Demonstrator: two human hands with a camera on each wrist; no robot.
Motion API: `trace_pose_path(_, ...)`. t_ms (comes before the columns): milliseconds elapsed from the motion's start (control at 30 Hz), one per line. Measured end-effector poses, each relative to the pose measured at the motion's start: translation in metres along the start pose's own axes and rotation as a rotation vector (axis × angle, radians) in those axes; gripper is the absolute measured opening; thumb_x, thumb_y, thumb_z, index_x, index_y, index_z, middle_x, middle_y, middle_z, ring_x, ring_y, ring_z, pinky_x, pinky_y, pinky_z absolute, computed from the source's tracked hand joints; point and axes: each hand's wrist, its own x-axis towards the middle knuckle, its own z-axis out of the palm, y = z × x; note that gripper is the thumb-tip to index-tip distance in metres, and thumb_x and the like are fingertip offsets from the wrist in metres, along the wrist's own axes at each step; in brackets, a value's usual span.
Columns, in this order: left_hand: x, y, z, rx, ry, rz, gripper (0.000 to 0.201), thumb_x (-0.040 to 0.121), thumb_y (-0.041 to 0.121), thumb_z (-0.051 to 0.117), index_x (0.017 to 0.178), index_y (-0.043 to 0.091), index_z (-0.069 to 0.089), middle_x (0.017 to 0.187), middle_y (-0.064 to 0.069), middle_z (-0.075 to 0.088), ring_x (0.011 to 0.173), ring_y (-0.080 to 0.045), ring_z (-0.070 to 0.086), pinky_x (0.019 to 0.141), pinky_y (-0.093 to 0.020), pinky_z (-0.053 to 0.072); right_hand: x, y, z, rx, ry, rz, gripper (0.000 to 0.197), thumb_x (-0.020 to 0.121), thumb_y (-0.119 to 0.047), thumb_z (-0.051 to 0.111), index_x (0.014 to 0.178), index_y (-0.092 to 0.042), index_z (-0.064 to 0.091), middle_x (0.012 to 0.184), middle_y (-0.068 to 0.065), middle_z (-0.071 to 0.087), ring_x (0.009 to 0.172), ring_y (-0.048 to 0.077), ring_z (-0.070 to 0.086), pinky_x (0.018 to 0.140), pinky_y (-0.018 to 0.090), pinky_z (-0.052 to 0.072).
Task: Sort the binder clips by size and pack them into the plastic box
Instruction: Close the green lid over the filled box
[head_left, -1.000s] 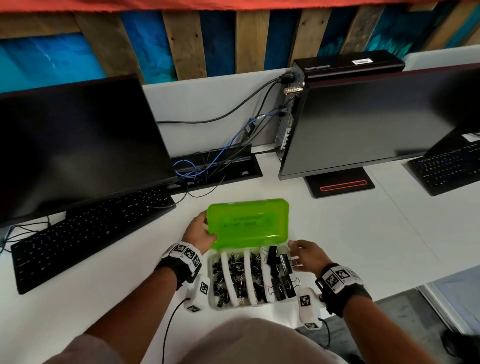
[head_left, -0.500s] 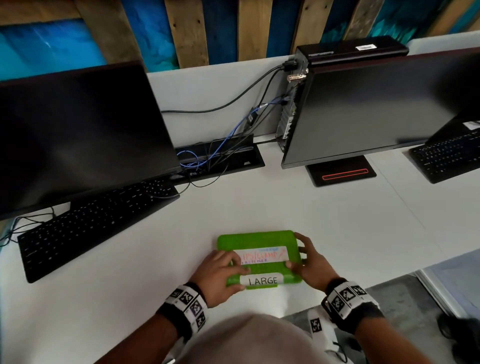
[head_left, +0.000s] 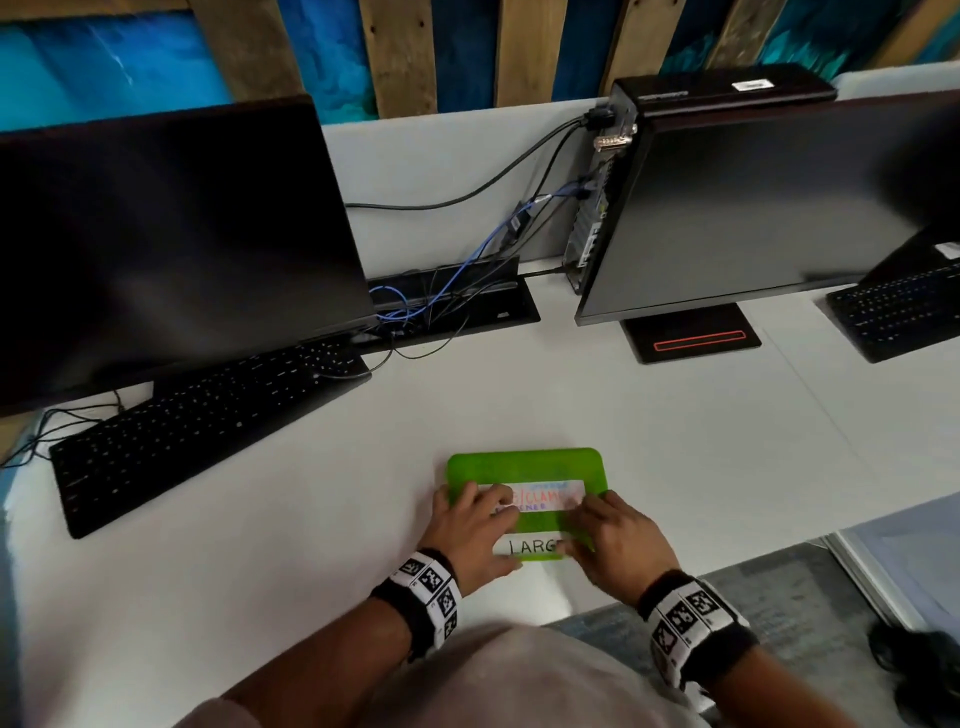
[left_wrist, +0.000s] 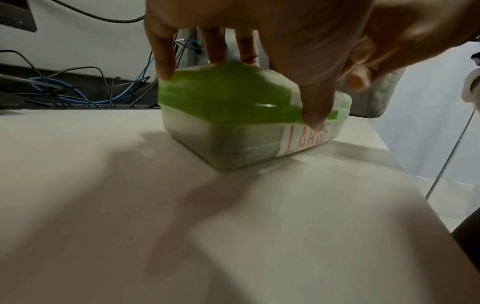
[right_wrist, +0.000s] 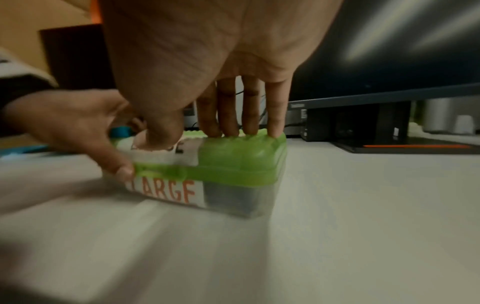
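The plastic box (head_left: 524, 467) sits on the white desk near its front edge, its green lid down over the translucent base. A white "LARGE" label (right_wrist: 166, 193) is on the front wall. My left hand (head_left: 470, 525) presses the lid's left part with spread fingers, and its thumb (left_wrist: 314, 117) bears on the front rim by the latch. My right hand (head_left: 613, 535) presses the lid's right part with straight fingers (right_wrist: 249, 115), thumb on the lid label. The binder clips are shut inside and show only as dark shapes (right_wrist: 233, 195) through the wall.
A black keyboard (head_left: 197, 421) and monitor (head_left: 166, 239) stand at the left, a second monitor (head_left: 753, 208) with its stand base (head_left: 691, 332) at the right. Cables (head_left: 441, 296) run along the back. Another keyboard (head_left: 904, 312) is far right. The desk edge (head_left: 727, 571) runs just behind my right hand.
One second ago the lid stood up and the clips showed in their compartments. The lid came down, and both hands have since moved inward on top of it.
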Motion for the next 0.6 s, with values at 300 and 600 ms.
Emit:
trace_pose_path(300,0.002,0.003,-0.001,0.033,-0.006,-0.02,0.049,0.075,0.054,0.058,0.113,0.028,0.042,0.132,0.009,0.035,0.117,-0.022,0.032,0.098,-0.053,0.024,-0.005,-0.008,0.01,-0.122,-0.022,-0.047,0.064,0.05,-0.051,0.083,0.091,-0.014,0.052,0.084,0.003,0.066,0.073,0.023,0.063,0.058,0.029,0.055)
trace_pose_path(600,0.003,0.001,0.013,0.03,0.128,-0.047,0.051,0.063,0.062,0.063,0.101,0.032,0.045,0.113,0.01,0.052,0.1,-0.018,0.037,0.086,-0.055,0.039,0.004,-0.001,0.005,-0.131,-0.108,-0.088,0.043,0.054,-0.05,0.082,0.081,-0.019,0.068,0.081,-0.003,0.068,0.077,0.02,0.066,0.058,0.026,0.054)
